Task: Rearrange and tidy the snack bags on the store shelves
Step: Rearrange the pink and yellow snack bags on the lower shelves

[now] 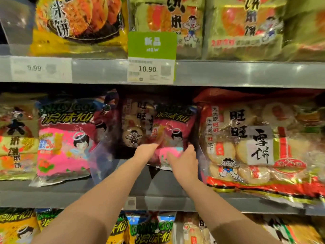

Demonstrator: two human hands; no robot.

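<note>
Both my hands reach into the middle shelf (158, 187). A pink-and-red snack bag (173, 131) stands deep in the gap at the centre. My left hand (146, 151) holds its lower left edge and my right hand (185, 160) grips its lower right corner. Behind it to the left leans a clear rice-cracker bag (136, 124) with a cartoon boy. A matching pink bag (65, 140) lies at the shelf front on the left. A large clear-and-red rice-cracker bag (255, 143) fills the right side.
A yellow-green bag (15, 138) sits at the far left. The upper shelf carries orange and green cracker bags, with price tags and a green "new" sign (152, 44) on its rail. Yellow and blue bags (151, 228) stand on the shelf below.
</note>
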